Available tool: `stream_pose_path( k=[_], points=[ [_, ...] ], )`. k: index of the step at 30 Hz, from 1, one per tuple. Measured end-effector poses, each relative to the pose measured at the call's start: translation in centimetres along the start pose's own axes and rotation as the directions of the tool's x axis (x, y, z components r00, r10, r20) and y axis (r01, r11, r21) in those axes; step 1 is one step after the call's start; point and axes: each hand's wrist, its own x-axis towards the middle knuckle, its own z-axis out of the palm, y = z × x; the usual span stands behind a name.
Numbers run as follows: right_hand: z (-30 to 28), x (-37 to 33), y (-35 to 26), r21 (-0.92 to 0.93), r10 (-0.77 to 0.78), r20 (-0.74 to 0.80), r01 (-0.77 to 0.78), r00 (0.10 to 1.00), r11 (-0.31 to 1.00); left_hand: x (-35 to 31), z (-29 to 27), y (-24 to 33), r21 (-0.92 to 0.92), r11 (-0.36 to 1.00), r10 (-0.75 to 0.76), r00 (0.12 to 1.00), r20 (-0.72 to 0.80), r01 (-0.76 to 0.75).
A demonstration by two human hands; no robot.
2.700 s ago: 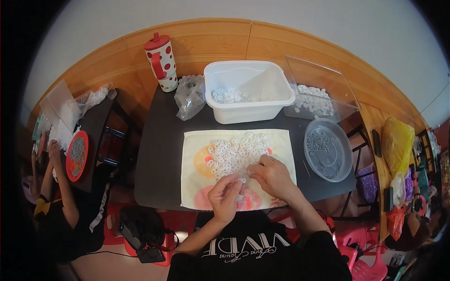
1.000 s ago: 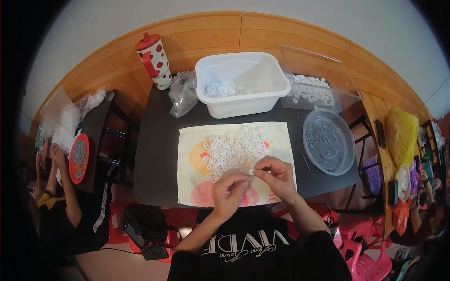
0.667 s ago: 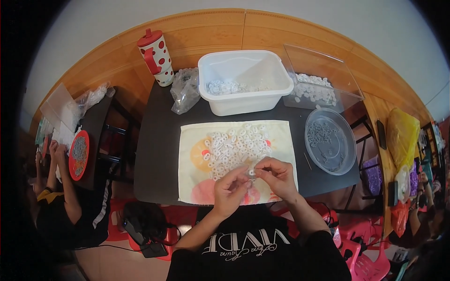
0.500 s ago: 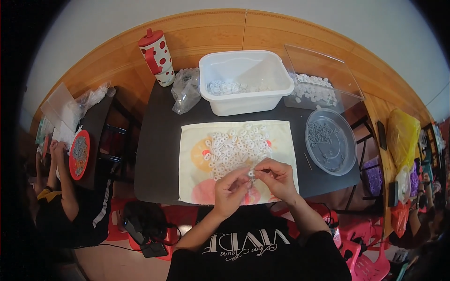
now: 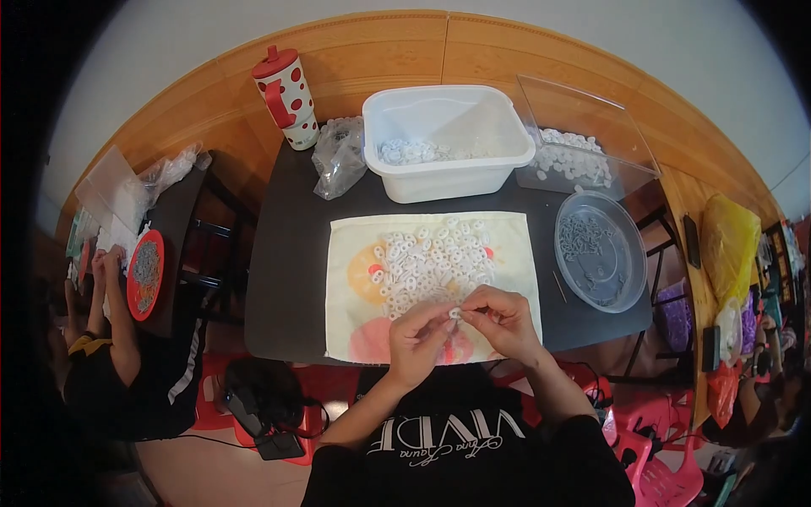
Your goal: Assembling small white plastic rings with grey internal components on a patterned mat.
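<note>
Over the near edge of a pale yellow cloth [image 5: 346, 279], my two hands meet fingertip to fingertip. My left hand [image 5: 414, 345] pinches a small white plastic piece [image 5: 455, 313] with a hole in it. From the other side my right hand [image 5: 504, 325] has thumb and forefinger closed on the same piece; anything smaller between those fingers is too tiny to make out. Just beyond my fingers, a spread of similar white oval pieces [image 5: 435, 262] with holes lies loose on the cloth.
Behind the cloth stands a white tub [image 5: 448, 182] with white pieces inside. A clear bin of white round parts [image 5: 574, 160], a round clear tray [image 5: 601, 291] of small grey metal parts, a plastic bag [image 5: 338, 160] and a spotted tumbler [image 5: 287, 97] surround it. Another person works at left.
The view has shifted slightly, so the table things sit a little higher and further right. Both hands keep their pinch, with the white piece showing more plainly between the fingertips.
</note>
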Motion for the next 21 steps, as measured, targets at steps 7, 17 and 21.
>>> stream_pose_path(
  k=[7,17,21],
  points=[
    [-0.6,-0.5,1.0,0.072,0.055,0.047,-0.058,0.997,0.996,-0.2,-0.1,-0.4,0.031,0.998,-0.054,0.999,0.004,0.054],
    [-0.4,-0.8,1.1,0.009,0.066,0.113,-0.067,0.991,0.998,0.5,-0.1,1.9,0.552,0.819,0.089,0.985,0.148,-0.156],
    [-0.3,-0.7,1.3,-0.199,-0.064,0.145,0.093,0.987,0.976,0.2,0.1,1.7,0.655,0.72,0.145,0.973,0.182,-0.23]
  ],
)
